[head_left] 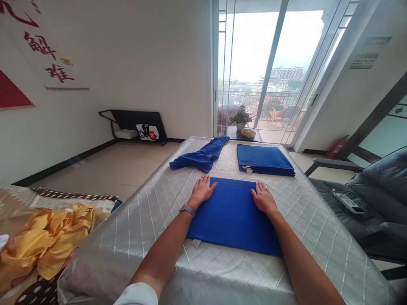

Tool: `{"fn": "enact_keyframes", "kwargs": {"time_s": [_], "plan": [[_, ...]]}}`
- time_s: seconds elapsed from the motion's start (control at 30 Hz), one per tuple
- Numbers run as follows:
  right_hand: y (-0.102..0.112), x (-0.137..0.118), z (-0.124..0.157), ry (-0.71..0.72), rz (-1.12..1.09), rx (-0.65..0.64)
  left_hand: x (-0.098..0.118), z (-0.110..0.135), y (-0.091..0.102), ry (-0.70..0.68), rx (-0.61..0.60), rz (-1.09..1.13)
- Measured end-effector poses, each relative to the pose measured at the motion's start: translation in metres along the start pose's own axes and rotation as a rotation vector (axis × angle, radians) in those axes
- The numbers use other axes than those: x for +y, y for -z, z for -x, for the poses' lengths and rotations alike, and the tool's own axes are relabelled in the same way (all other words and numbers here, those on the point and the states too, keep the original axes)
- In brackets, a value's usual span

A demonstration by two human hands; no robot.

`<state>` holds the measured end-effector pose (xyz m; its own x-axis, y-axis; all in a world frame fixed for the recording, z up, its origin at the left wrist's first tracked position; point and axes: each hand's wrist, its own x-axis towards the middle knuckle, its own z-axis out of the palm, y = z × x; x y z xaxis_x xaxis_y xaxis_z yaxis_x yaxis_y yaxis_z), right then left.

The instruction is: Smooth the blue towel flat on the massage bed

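A blue towel [237,216] lies flat in a rectangle on the silver quilted cover, with a small white tag at its near left edge. My left hand [202,190] rests on its far left corner, fingers stretched out. On the far right corner lies my right hand [263,198], flat with the fingers pointing away from me. Neither hand grasps anything. Beyond the right hand sits a stack of folded blue towels [264,159] with white tags on its near side. A crumpled blue towel [203,156] is spread beyond the left hand.
The silver quilted cover [140,237] drapes over the table. Yellow cloth [54,237] lies at the left. A dark armchair [375,190] holding a power strip [349,203] stands at the right. Past the far edge are a potted plant [241,116] and a sliding glass door.
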<state>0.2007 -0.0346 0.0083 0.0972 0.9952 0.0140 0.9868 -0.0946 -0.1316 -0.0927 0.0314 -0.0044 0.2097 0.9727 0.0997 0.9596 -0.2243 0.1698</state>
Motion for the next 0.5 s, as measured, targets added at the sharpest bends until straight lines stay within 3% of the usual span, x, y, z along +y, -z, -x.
{"fn": "enact_keyframes", "kwargs": {"time_s": [0.5], "plan": [[-0.0013,-0.0009,0.0003,0.005,0.032,0.011,-0.0019,0.002,-0.0014,-0.014,0.01,-0.018]]}}
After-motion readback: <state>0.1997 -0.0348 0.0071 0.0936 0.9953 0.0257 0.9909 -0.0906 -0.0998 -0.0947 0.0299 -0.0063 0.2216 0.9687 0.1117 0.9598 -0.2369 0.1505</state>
